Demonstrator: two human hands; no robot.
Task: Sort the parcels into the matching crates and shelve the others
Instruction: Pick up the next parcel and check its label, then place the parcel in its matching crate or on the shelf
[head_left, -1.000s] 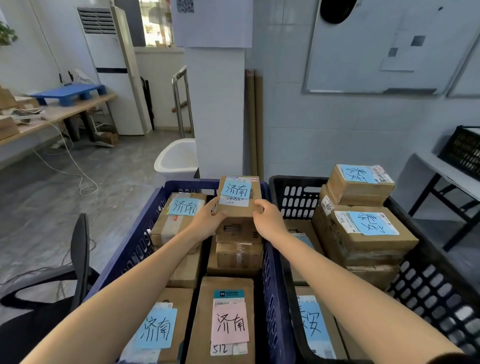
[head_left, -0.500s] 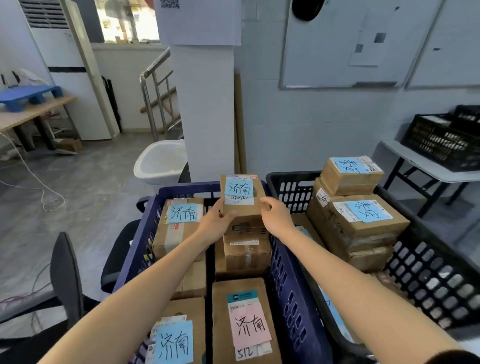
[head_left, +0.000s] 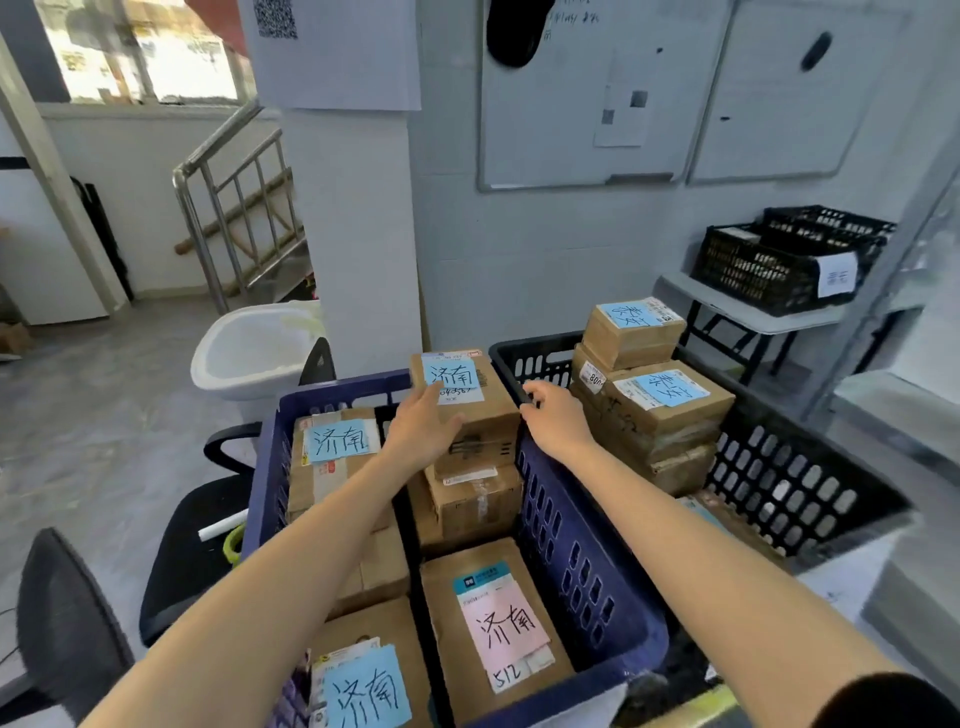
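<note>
I see a white tiled wall (head_left: 545, 249) with two whiteboards (head_left: 545, 130), a white pillar (head_left: 358, 234), a steel stair railing (head_left: 234, 208), grey floor (head_left: 93, 415), and a bright window (head_left: 140, 52) upper left.

A white plastic tub (head_left: 249, 353) stands on the grey floor (head_left: 104, 415) beside a white square pillar (head_left: 353, 234) bearing a paper sheet with a QR code (head_left: 332, 52). A metal stair railing (head_left: 234, 208) rises behind. A black cap (head_left: 514, 31) hangs at the top left corner of a wall-mounted whiteboard (head_left: 587, 104).
</note>
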